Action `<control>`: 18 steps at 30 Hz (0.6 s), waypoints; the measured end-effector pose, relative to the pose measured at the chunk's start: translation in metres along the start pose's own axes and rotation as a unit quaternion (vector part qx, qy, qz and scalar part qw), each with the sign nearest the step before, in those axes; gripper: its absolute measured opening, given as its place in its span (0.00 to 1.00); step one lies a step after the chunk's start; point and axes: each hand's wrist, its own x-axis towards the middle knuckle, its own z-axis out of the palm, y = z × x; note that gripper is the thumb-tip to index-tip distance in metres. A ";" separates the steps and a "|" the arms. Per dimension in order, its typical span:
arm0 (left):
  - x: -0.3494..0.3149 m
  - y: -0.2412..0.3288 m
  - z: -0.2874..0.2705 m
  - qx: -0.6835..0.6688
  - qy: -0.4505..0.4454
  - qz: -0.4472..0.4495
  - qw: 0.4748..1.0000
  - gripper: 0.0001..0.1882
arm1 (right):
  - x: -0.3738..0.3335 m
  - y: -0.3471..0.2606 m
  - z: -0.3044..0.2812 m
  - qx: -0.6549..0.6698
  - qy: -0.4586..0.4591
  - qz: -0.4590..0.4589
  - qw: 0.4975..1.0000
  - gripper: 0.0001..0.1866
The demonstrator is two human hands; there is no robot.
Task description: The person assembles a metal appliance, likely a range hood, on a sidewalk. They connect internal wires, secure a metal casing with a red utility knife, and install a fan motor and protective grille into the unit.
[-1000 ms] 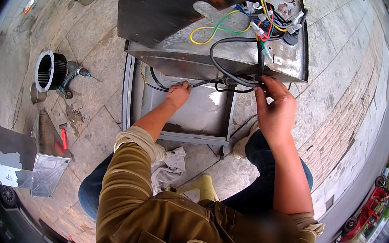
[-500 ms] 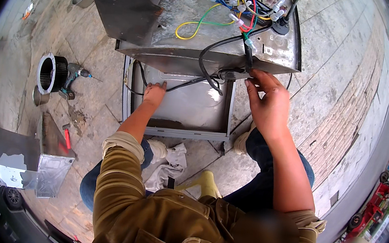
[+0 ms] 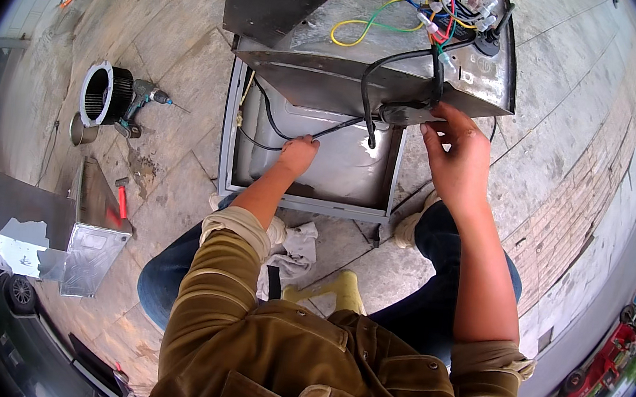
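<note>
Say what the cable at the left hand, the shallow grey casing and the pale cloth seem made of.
Cable: matte black rubber or plastic sheath, judging by smooth bends. Casing: probably sheet metal, dull sheen, thin edges. Cloth: apparently fabric, matte, crumpled; fibre unclear.

Metal housing (image 3: pixel 301 75) beyond right hand (image 3: pixel 460 156): stained, dull sheen | cable (image 3: pixel 339 126) at left hand (image 3: pixel 298 155): smooth, plastic-looking | pan (image 3: pixel 337 165) beneath left hand: smooth metal | rag (image 3: pixel 298 249) nearer body than hands: matt cloth
</note>
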 end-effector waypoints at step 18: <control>0.002 -0.022 0.020 0.081 0.121 0.034 0.989 0.12 | 0.001 0.004 -0.002 -0.001 -0.005 0.007 1.000 0.17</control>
